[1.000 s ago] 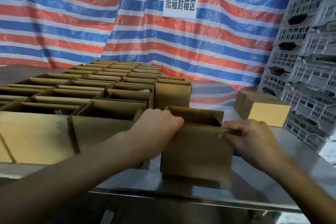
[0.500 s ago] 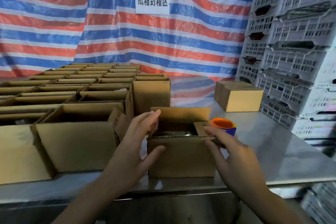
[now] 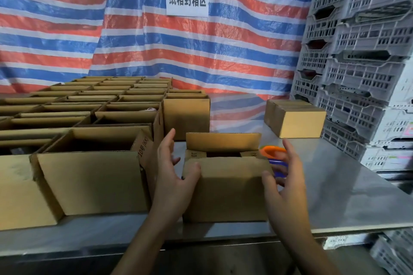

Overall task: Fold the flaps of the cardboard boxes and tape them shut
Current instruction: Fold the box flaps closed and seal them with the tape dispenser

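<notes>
With your left hand (image 3: 172, 174) and right hand (image 3: 285, 178) open beside the box (image 3: 225, 198), thumb the near flap (image 3: 228, 166) flat, squarely.

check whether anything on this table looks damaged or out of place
Nothing is spilled or broken. The leftmost front box has pale scuffs on its near face, and the orange and blue roll sits behind the box being folded, partly hidden by the right hand.

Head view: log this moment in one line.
small brown cardboard box: near flap folded, far flap upright | left hand: thumb on box | right hand: thumb on box
</notes>
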